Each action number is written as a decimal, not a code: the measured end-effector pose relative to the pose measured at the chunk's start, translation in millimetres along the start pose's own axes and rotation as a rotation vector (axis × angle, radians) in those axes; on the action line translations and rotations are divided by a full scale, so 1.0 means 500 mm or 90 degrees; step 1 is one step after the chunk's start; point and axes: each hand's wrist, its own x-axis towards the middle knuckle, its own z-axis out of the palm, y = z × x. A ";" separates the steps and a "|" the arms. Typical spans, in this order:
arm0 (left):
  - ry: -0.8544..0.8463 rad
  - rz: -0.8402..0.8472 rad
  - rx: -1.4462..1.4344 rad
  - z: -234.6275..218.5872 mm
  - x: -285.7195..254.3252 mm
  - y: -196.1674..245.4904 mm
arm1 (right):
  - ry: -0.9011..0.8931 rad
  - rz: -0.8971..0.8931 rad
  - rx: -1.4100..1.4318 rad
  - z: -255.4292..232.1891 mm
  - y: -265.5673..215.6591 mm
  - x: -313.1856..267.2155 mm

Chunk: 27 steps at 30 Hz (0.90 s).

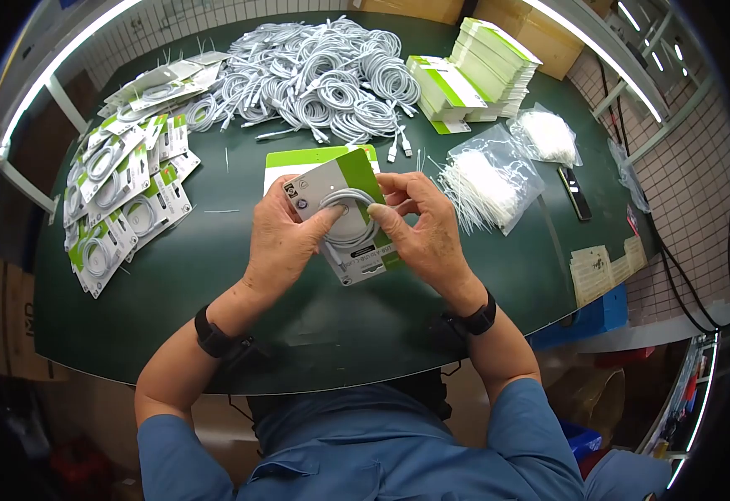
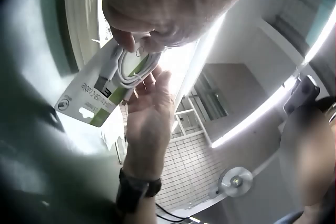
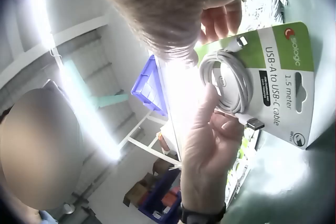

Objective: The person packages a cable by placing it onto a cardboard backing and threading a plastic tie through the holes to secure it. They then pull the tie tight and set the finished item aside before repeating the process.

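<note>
Both my forearms reach forward over the table, a dark band on each wrist. My left hand (image 1: 280, 242) and right hand (image 1: 426, 230) meet at chest height, fingers curled and thumbs pressed inward, pinching what I hold between them.

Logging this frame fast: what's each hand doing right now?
Left hand: holds the cable card, thumb pressing the coiled cable.
Right hand: grips the same card.
</note>
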 end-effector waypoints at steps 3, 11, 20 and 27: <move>-0.015 0.029 0.056 0.018 0.001 0.010 | -0.010 0.052 0.086 -0.015 0.001 0.003; -0.064 0.113 0.059 0.036 0.017 0.000 | -0.045 0.161 0.289 -0.031 0.035 0.006; -0.095 0.046 0.065 0.027 0.027 0.009 | -0.049 0.167 0.296 -0.033 0.030 0.014; -0.138 -0.093 -0.151 0.017 0.039 0.013 | -0.035 0.186 0.289 -0.030 0.036 0.013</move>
